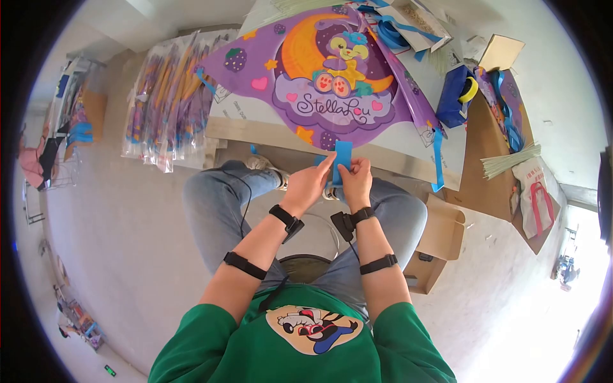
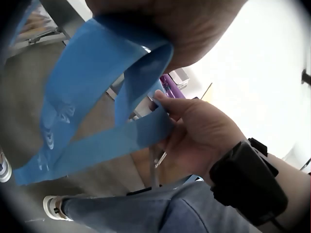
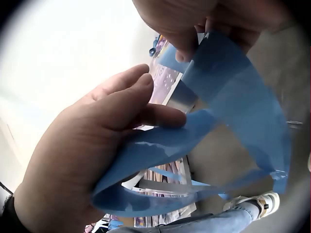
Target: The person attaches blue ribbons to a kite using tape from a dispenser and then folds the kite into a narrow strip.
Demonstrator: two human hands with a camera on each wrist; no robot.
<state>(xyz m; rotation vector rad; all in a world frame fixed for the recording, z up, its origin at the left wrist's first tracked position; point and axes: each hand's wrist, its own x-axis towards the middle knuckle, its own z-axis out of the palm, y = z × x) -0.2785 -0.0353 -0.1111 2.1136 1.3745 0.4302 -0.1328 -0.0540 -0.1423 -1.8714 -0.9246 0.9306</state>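
As I see it remotely, right hand (image 1: 359, 180) pinches one strip (image 1: 343, 153), left hand (image 1: 307, 185) curls loosely round it.
Left index straight; strip before the table (image 1: 255, 133) edge, near the tip of one kite (image 1: 319, 80).

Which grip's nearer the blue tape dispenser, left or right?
Right. The right grip is below-left of the blue tape dispenser in the head view; the left grip is farther left.
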